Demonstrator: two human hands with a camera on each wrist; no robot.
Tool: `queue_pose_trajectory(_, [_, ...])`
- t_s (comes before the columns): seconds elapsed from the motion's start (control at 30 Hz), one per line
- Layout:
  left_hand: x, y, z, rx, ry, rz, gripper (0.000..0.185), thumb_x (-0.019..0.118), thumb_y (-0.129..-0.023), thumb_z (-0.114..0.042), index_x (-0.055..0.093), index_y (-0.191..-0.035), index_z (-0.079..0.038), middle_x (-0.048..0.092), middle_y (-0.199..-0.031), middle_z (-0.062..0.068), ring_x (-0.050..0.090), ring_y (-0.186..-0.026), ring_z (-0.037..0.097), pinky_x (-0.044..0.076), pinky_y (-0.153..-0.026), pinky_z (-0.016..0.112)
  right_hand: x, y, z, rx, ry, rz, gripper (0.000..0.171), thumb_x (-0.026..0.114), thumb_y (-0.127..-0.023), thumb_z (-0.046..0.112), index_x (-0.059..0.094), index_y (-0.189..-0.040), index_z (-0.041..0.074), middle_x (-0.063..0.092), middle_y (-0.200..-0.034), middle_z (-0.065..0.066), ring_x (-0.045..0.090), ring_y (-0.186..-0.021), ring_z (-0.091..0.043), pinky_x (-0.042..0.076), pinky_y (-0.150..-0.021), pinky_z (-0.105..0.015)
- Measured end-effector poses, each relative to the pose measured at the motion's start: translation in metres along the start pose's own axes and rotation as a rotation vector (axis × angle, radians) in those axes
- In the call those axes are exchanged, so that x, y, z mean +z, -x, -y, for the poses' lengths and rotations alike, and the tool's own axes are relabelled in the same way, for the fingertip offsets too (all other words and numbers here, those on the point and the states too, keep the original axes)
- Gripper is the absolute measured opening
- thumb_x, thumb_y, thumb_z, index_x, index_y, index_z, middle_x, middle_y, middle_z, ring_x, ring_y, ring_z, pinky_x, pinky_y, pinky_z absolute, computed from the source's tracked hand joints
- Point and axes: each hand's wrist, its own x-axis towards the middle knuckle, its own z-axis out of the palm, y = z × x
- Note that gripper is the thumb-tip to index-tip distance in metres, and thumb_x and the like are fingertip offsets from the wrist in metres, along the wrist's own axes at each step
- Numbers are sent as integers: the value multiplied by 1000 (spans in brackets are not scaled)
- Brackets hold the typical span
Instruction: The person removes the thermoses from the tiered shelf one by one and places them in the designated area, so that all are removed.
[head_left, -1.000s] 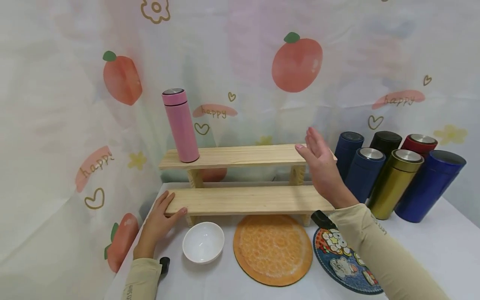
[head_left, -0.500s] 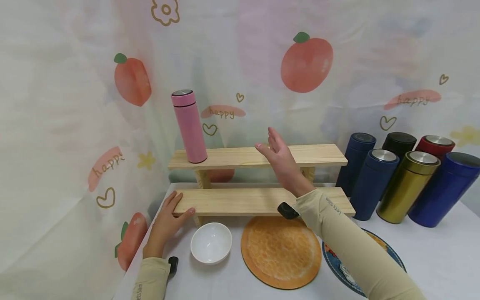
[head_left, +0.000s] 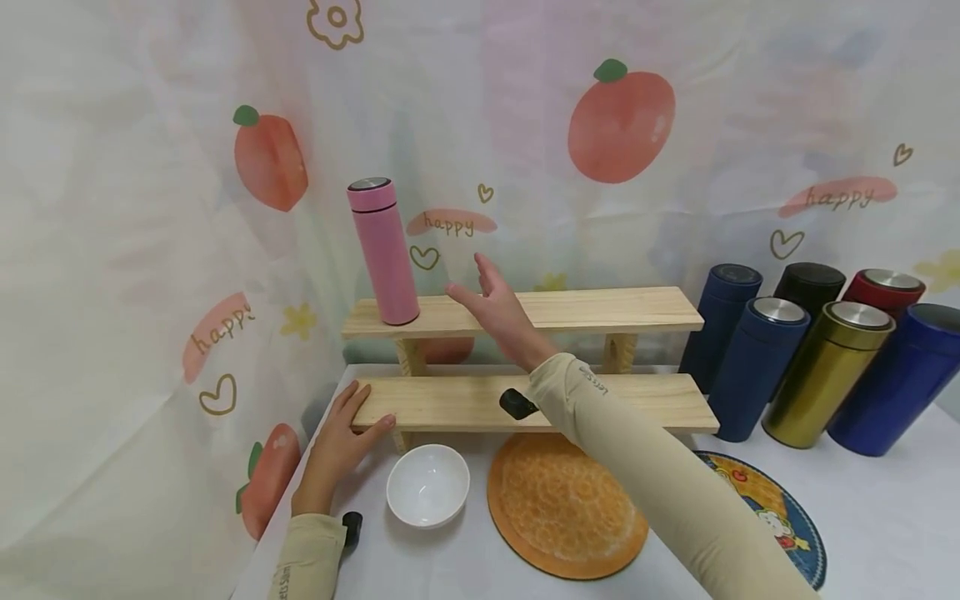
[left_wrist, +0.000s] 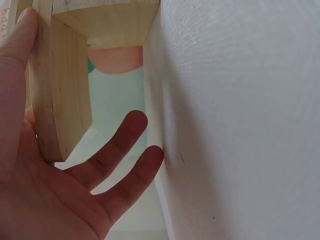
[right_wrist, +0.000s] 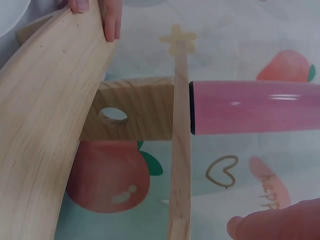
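Observation:
A two-tier wooden shelf (head_left: 525,402) stands on the table. On the left end of its upper board is an upright pink thermos (head_left: 384,254) with a silver-topped lid. My left hand (head_left: 333,454) holds the left end of the lower board, thumb by the front edge and fingers at the back. In the left wrist view two fingers (left_wrist: 132,182) of that hand extend below the board. My right hand (head_left: 506,317) is over the upper board, right of the thermos, fingers straight, thumb apart, nothing held. The thermos's lower part (right_wrist: 250,107) lies across the right wrist view.
A white bowl (head_left: 428,486) and a round orange-brown mat (head_left: 558,508) sit before the shelf. A patterned blue round mat (head_left: 795,525) is partly behind my right sleeve. Several thermoses, including a gold one (head_left: 828,375), stand at right. A printed curtain (head_left: 487,100) hangs behind.
My right hand has moved left along the upper board toward the pink thermos, still empty. The left hand keeps its place on the shelf. The view has shifted slightly.

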Motion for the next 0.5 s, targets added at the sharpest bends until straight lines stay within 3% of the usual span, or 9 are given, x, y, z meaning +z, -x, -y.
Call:
queue_pose_trajectory(0.17, [-2, -5, 2, 4, -5, -3, 99, 71, -95, -68, 35, -169, -13, 16, -178, 12, 20, -161, 42, 23, -124, 65, 20, -18, -2, 13, 5, 20, 90, 68, -105, 32, 12, -173, 15, 11, -179, -1, 9, -164, -24, 22, -129, -45])
queue_pose_trajectory(0.5, [2, -2, 3, 22, 17, -19, 90, 75, -98, -55, 38, -167, -11, 19, -177, 14, 23, -159, 44, 25, -123, 65, 57, -46, -6, 12, 82, 11, 90, 71, -102, 34, 19, -172, 12, 18, -178, -8, 16, -163, -26, 21, -129, -48])
